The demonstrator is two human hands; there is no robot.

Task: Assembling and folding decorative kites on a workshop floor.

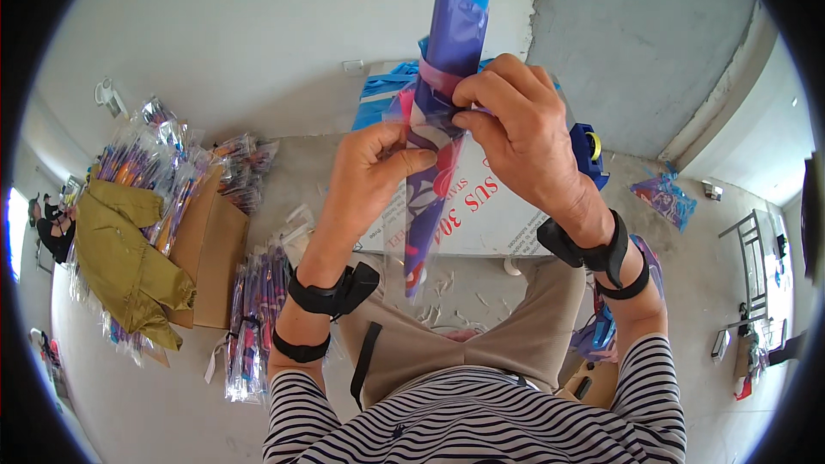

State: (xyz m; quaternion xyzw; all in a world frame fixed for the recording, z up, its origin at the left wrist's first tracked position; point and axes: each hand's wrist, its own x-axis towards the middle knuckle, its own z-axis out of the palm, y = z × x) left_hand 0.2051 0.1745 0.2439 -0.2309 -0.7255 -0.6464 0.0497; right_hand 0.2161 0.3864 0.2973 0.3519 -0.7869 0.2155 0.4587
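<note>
Before me, a long rolled bundle of shiny printed sheet (pixel 458 30), purple, blue and pink, stands upright with a thin white rod at its top. Its tapered lower part sits inside a narrow clear plastic bag (pixel 427 245); the upper part sticks out. My left hand (pixel 371 167) pinches the bag and bundle between thumb and fingers on the left side. On the right, my right hand (pixel 520 129) has thumb and forefinger pressed together at the bag's mouth, against the bundle. Behind both hands is a table with a white printed top (pixel 516 223).
Blue sheets (pixel 378 96) and a blue tape dispenser (pixel 589 155) are on the table. To the left, many bagged bundles (pixel 258 318) stand near a cardboard box (pixel 210 249) and an olive jacket (pixel 129 258). A bagged bundle (pixel 666 199) lies on the floor at right.
</note>
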